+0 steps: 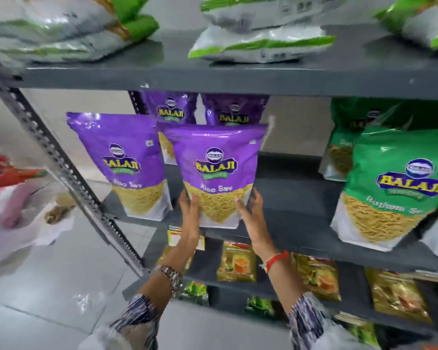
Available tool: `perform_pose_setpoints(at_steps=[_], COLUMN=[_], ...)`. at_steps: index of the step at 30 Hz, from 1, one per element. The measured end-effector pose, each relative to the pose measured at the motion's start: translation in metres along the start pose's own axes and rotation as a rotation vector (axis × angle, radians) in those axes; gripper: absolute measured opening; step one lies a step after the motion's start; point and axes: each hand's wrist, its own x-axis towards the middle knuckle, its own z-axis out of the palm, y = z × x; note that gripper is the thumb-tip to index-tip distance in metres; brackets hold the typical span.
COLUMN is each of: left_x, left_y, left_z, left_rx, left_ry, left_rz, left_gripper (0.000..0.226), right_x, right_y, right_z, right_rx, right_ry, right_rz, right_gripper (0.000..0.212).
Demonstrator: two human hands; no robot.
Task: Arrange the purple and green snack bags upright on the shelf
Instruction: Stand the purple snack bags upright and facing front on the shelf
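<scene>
A purple Aloo Sev bag [216, 162] stands upright at the front of the middle shelf [293, 198]. My left hand [190, 210] grips its lower left edge and my right hand [248, 205] its lower right edge. Another purple bag [122, 157] stands upright just to its left. Two more purple bags [172, 107] stand behind, partly hidden. At the right, a green Ratlami Sev bag [392, 188] leans upright at the shelf front, with a second green bag [349, 137] behind it.
The top shelf [238, 77] carries white-and-green bags [258, 41] lying flat. Lower shelves hold yellow packets [237, 261]. A slotted metal upright [61, 160] runs down the left side. White plastic bags [18, 213] lie on the tiled floor at the left.
</scene>
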Motion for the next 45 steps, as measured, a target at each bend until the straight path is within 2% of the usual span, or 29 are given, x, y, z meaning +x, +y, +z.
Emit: perform_pose_setpoints(at_steps=[4,8,10,13,15,20,23,26,28,30,33,36,40,43,45], left_x=[0.006,0.01,0.02,0.015,0.013,0.013,0.005,-0.005,-0.002,0.011,0.041,0.067,0.088,0.092,0.085], left_y=[0.0,0.011,0.01,0.005,0.003,0.002,-0.001,-0.008,-0.009,-0.003,0.012,0.025,0.032,0.028,0.033], left_z=[-0.007,0.003,-0.014,-0.015,-0.016,-0.024,-0.032,-0.054,-0.078,-0.103,-0.136,-0.155,-0.166,-0.167,-0.163], left_rx=[-0.014,-0.023,-0.054,-0.071,-0.091,-0.054,0.006,0.027,0.01,0.006,-0.035,-0.05,-0.075,-0.01,0.013], left_ry=[-0.112,-0.141,-0.174,-0.163,-0.173,-0.228,-0.205,-0.015,0.165,0.318,0.444,0.382,0.22,0.147,0.131], left_rz=[-0.065,-0.037,-0.041,-0.062,-0.071,-0.118,-0.099,0.015,0.113,0.161,0.161,0.08,-0.008,-0.062,-0.066], left_gripper=[0.052,0.049,0.049,0.05,0.051,0.079,0.058,0.038,0.025,0.016,0.019,0.04,0.049,0.057,0.052], right_x=[-0.006,-0.004,-0.009,-0.01,-0.008,-0.012,-0.024,-0.043,-0.054,-0.058,-0.05,-0.032,-0.006,0.009,0.013], right_y=[0.008,0.006,0.011,0.011,0.01,0.008,0.013,0.022,0.029,0.033,0.034,0.033,0.028,0.033,0.033], right_z=[0.008,0.006,0.027,0.024,0.022,0.025,0.034,0.052,0.072,0.096,0.138,0.171,0.197,0.203,0.202], right_rx=[0.019,0.013,-0.001,0.014,-0.015,-0.065,-0.052,-0.09,-0.154,-0.197,-0.276,-0.351,-0.368,-0.365,-0.361], right_ry=[0.036,0.023,0.073,0.061,0.058,0.084,0.256,0.441,0.397,0.272,0.042,-0.075,-0.111,-0.081,-0.106], right_rz=[0.006,-0.027,-0.054,-0.039,-0.018,-0.017,-0.05,-0.131,-0.188,-0.23,-0.19,-0.104,-0.007,0.016,0.019], right_gripper=[0.082,0.067,0.069,0.077,0.075,0.073,0.056,0.049,0.045,0.04,0.043,0.068,0.093,0.095,0.078])
